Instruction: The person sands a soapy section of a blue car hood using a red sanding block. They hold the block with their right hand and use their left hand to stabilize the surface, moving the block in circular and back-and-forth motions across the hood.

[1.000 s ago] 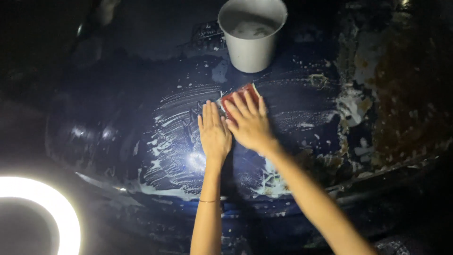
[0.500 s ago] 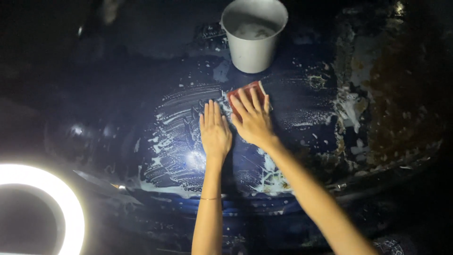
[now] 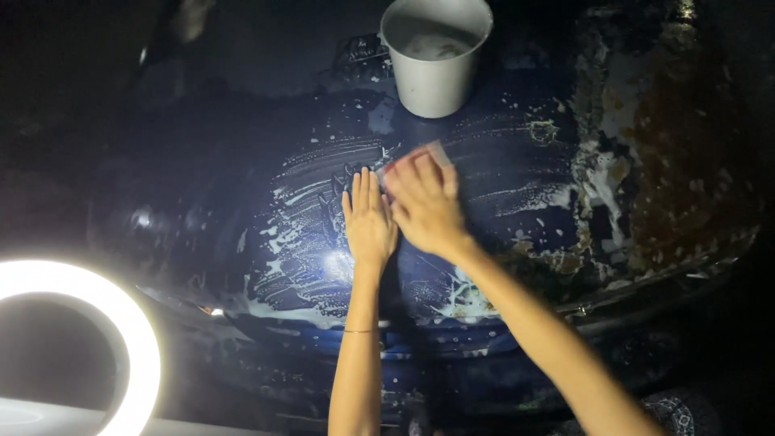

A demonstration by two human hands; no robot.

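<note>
Scrubbing: I press my right hand (image 3: 424, 206) flat on a reddish sponge (image 3: 416, 155) and work it over the soapy dark blue panel (image 3: 266, 145).
Right hand: fingers spread and laid over the sponge, palm down, not curled round it; only the far edge of the sponge shows past my fingertips.
Left hand: my left hand (image 3: 369, 222) lies open and flat on the wet panel just left of the right, holding nothing and touching its side.
Sponge: it sits in the middle of the panel, near the white bucket (image 3: 436, 52) but apart from it.
Bucket: it stands upright on the far part of the panel with cloudy soapy water inside.
Suds: white streaks (image 3: 311, 226) run left and near of my hands; the strokes there look already lathered.
Rough patch: to the right the panel is flaked and rusty brown (image 3: 670, 145), with foam caught along its edge.
Doing it well: I judge that even pressure through the whole palm, in overlapping strokes, serves best, with the left hand bracing me.
Care: the wet surface looks slick, so I would keep the sponge fully under my fingers and go lightly at the flaked edge.
Light: a ring lamp (image 3: 81, 339) glows near left; the rest is dark, so I cannot tell how clean the far left is.
</note>
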